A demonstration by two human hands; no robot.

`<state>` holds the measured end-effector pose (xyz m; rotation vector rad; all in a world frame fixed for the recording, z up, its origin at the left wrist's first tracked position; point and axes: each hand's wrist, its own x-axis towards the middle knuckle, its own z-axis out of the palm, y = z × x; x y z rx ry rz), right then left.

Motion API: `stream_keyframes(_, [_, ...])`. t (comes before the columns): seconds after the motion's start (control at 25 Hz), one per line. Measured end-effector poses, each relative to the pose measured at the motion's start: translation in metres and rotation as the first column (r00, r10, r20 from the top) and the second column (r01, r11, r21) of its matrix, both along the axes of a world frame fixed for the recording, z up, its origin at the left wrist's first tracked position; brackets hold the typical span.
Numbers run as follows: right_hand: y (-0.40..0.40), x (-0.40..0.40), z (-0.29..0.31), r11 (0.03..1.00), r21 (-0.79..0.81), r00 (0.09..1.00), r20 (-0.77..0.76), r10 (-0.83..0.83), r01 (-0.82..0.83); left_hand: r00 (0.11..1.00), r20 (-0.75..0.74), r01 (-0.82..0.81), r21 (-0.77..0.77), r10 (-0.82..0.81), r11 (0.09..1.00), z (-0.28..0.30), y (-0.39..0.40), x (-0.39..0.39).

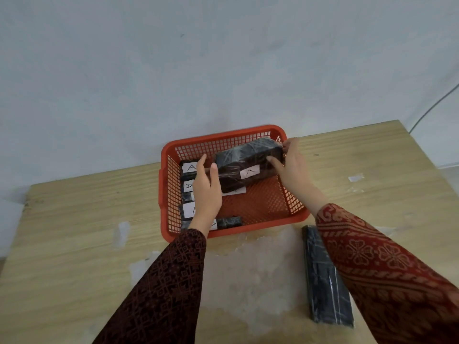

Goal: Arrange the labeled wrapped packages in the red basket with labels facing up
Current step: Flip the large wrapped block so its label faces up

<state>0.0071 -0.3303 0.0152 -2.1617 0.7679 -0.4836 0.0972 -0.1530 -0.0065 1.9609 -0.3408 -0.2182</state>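
Observation:
A red mesh basket [296, 214] stands on the wooden table against the wall. Both my hands hold a dark plastic-wrapped package [244, 160] above the basket, tilted, its white label marked "A" facing me. My left hand [207, 188] grips its near-left end and my right hand [291, 163] its far-right end. Several smaller dark packages with white "A" labels facing up lie along the basket's left side, such as one [188, 167] at the back and one [227, 222] at the front. My left hand and wrist hide parts of them.
Another dark wrapped package [325, 276] lies on the table right of centre, partly under my right sleeve. The table [87, 219] has pale worn patches in front of the basket. A grey cable [432, 108] hangs by the wall at the right.

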Motion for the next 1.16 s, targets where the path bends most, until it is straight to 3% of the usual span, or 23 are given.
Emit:
stream_keyframes(0.24, [0.007, 0.007, -0.014, 0.991, -0.125, 0.977, -0.213, 0.028, -0.056, 0.998, 0.025, 0.054, 0.152, -0.059, 0.987, -0.018, -0.011, -0.002])
stream_keyframes(0.36, [0.017, 0.004, -0.03, 0.97, -0.13, 0.921, -0.36, 0.146, -0.205, 0.989, 0.045, 0.122, 0.29, -0.141, 0.949, -0.019, -0.025, 0.007])
stream_keyframes(0.48, [0.018, 0.008, -0.044, 0.914, -0.236, 0.836, -0.523, 0.167, -0.33, 0.982, 0.052, 0.147, 0.393, -0.181, 0.908, -0.019, -0.035, 0.014])
stream_keyframes(0.68, [0.004, 0.021, -0.045, 0.853, -0.317, 0.761, -0.634, 0.133, -0.414, 0.901, 0.093, 0.299, 0.575, -0.424, 0.761, -0.035, -0.029, -0.004])
stream_keyframes(0.84, [0.007, 0.022, -0.039, 0.847, -0.377, 0.781, -0.621, 0.069, -0.375, 0.774, 0.248, 0.208, 0.77, -0.583, 0.604, -0.042, -0.028, 0.004])
stream_keyframes(0.96, [0.012, 0.009, -0.024, 0.889, -0.278, 0.817, -0.553, 0.162, -0.365, 0.75, 0.189, 0.247, 0.809, -0.634, 0.534, -0.033, -0.032, 0.011])
stream_keyframes(1.04, [0.021, -0.015, -0.013, 0.891, -0.25, 0.848, -0.478, 0.228, -0.38, 0.751, 0.186, 0.25, 0.808, -0.634, 0.533, -0.019, -0.036, 0.003])
stream_keyframes(1.16, [0.041, -0.073, 0.003, 0.884, -0.263, 0.896, -0.335, 0.293, -0.387, 0.74, 0.241, 0.293, 0.724, -0.627, 0.624, 0.01, -0.042, -0.031])
